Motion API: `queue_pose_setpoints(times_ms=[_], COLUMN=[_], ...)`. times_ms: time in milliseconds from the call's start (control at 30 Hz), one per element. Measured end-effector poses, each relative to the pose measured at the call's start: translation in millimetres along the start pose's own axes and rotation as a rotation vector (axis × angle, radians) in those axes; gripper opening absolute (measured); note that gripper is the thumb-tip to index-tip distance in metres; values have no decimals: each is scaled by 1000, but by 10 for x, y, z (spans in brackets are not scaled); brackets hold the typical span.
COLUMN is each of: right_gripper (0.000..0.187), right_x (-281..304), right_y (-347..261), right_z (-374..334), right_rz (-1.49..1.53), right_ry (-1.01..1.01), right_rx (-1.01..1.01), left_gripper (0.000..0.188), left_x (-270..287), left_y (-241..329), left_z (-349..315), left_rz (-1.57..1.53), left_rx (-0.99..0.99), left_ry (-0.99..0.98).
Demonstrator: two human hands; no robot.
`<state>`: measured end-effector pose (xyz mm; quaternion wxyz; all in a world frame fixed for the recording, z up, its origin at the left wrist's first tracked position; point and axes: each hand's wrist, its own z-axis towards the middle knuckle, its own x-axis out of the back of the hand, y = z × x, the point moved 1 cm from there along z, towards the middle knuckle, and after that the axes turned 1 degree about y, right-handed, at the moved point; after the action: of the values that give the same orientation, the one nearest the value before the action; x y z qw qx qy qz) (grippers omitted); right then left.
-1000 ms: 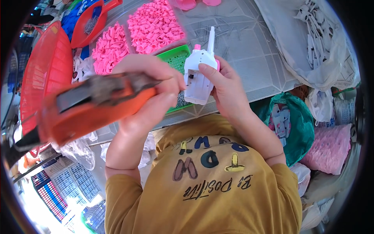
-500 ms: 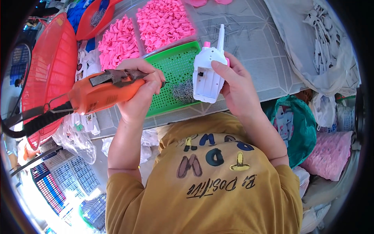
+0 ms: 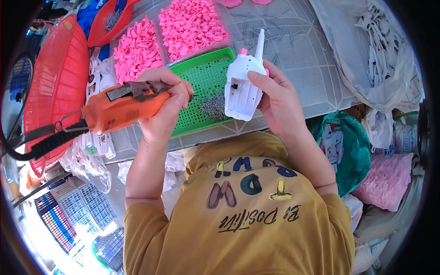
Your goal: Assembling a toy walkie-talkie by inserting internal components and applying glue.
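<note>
My left hand (image 3: 160, 107) is wrapped round an orange electric screwdriver (image 3: 123, 110) lying level, its short bit pointing right over a green perforated tray (image 3: 195, 73). In my right hand (image 3: 282, 103) is a white toy walkie-talkie (image 3: 243, 96) with a stubby antenna on top and a pink knob. Its back faces up, with an uncovered battery compartment toward me, and my thumb presses on its right edge. The bit and the toy are apart. Between them, a heap of small grey screws (image 3: 214, 107) lies in the tray.
Beyond the tray stands a clear divided container of small pink parts (image 3: 192, 30). Long loose screws (image 3: 284, 34) lie on the grey table. At left are a red basket (image 3: 57, 91) and a red scoop (image 3: 98, 32); at right, a white sack (image 3: 341, 27) and a green bag (image 3: 357, 156).
</note>
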<state>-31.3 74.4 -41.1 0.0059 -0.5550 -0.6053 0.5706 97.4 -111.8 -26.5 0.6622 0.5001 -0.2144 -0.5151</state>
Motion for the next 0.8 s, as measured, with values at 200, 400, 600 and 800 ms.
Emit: queue_pose_setpoints(times_ms=[200, 400, 600, 800], right_gripper=[44, 40, 34, 30], right_x=[75, 66, 56, 80], right_y=[21, 17, 19, 44], right_z=[36, 24, 17, 37], right_rz=[16, 40, 30, 17], right_ry=[-24, -26, -33, -40], right_rx=[-30, -50, -42, -13], left_gripper=[28, 28, 30, 24], left_x=[-129, -532, -784, -852], left_y=[232, 523, 388, 342], left_z=[28, 182, 248, 207], left_rz=[123, -31, -103, -192], left_rx=[-91, -160, -14, 108], left_ry=[3, -154, -263, -182])
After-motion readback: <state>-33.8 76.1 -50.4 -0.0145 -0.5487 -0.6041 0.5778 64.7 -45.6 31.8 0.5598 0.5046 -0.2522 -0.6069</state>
